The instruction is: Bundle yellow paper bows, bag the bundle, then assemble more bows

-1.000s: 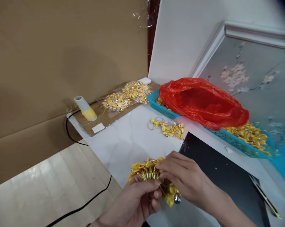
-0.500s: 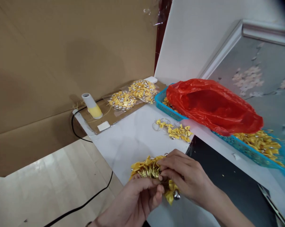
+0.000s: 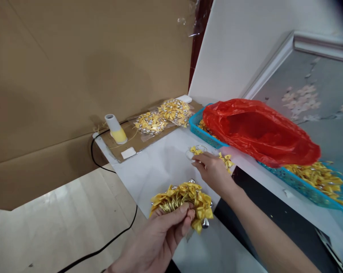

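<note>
My left hand (image 3: 162,231) is closed around a bunch of yellow ribbon bows (image 3: 200,197) with silver bells, their gold cords (image 3: 174,203) gathered at the thumb and fingertips. A silver bell (image 3: 205,223) hangs at the bunch's lower right. Over the white tabletop, my right hand (image 3: 213,170) reaches to a small group of loose yellow bows (image 3: 226,161) and partly covers it. Its thumb and index finger are slightly apart, beside a bow (image 3: 196,150) and thin ring-shaped loops (image 3: 190,154). Whether the fingertips touch these is unclear.
Blue baskets (image 3: 207,140) of bows stand along the right, with a red plastic bag (image 3: 259,132) over them. Bagged bows (image 3: 175,112) and a grey-yellow cone (image 3: 116,129) lie at the back. Scissors (image 3: 331,248) rest on a black sheet (image 3: 262,220). A black cable (image 3: 103,248) crosses the left.
My right hand has left the bunch and moved up and away to the loose bows. My left hand still holds the bunch, which now shows more fully. The view has shifted slightly.
</note>
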